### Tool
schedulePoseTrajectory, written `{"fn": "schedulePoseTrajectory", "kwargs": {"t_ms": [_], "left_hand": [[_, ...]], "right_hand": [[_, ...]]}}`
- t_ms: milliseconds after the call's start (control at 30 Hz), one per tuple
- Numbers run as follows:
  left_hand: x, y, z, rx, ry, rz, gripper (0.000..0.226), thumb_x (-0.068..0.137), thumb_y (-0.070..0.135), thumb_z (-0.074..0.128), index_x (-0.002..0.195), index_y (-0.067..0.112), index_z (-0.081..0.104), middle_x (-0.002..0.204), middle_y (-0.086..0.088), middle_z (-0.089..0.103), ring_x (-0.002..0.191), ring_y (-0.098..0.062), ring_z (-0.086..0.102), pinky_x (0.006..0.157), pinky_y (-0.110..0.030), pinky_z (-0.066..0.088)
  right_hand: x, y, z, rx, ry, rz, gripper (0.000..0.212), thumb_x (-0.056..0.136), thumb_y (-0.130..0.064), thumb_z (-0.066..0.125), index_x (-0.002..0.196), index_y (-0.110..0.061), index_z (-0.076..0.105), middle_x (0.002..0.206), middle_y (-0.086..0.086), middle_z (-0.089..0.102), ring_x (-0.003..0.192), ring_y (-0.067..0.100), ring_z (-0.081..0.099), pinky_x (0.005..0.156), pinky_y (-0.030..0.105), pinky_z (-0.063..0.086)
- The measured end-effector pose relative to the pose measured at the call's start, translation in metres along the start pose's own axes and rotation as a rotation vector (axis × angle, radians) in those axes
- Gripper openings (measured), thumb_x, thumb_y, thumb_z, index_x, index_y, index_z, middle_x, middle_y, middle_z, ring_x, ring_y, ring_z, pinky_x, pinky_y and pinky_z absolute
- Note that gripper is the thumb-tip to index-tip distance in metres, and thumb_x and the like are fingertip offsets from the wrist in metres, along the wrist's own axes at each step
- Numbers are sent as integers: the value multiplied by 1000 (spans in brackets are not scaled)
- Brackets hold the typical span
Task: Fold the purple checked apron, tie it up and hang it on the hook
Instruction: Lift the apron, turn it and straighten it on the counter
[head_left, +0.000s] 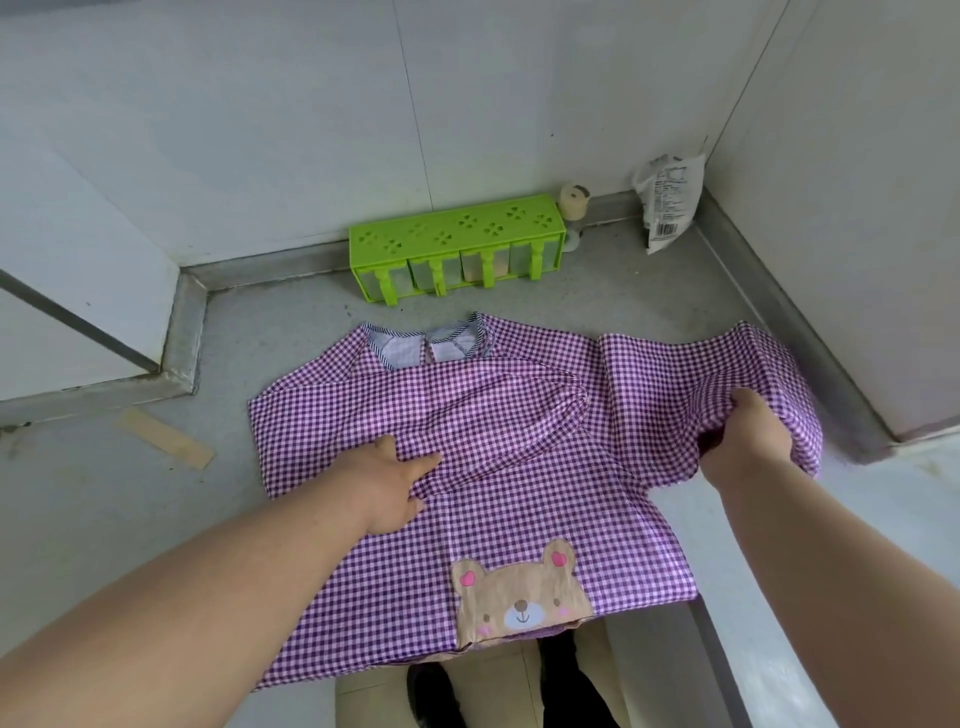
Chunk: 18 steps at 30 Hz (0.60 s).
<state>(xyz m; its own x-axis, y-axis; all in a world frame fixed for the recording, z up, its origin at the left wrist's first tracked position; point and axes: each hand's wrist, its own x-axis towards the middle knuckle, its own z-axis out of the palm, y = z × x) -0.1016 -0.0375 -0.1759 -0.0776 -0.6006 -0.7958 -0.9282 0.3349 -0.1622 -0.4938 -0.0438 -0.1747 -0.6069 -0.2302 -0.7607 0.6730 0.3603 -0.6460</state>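
Both hands on apron (519, 467) (r. gripping)

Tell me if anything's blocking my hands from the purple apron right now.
Nothing visible does. The left hand already presses on the purple checked apron, and the right hand grips its bunched right sleeve. No hook is in view.

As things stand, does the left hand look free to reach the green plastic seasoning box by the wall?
Probably yes: the left hand only presses the purple checked apron, and bare counter lies before the green plastic seasoning box.
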Motion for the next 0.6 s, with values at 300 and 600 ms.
{"fn": "schedulePoseTrajectory", "kwargs": {"t_ms": [300, 600], "left_hand": [[-5, -6, 5, -6, 62, 40, 71, 106, 64, 36, 161, 58, -9, 174, -17, 7, 158, -38, 21, 125, -51, 30], [4, -34, 26, -51, 203, 103, 74, 99, 69, 40, 164, 37, 26, 165, -9, 32, 148, -31, 36, 121, -52, 38]], "right_hand": [[-125, 28, 80, -990, -434, -1165, 32, 92, -26, 62, 69, -17, 42, 66, 1, 52, 61, 23, 52, 57, 37, 39], [-123, 126, 89, -1954, -1042, -1166, 34, 97, -51, 35, 97, -39, 67, 158, -5, 36, 140, 27, 35, 111, 52, 39]]}}
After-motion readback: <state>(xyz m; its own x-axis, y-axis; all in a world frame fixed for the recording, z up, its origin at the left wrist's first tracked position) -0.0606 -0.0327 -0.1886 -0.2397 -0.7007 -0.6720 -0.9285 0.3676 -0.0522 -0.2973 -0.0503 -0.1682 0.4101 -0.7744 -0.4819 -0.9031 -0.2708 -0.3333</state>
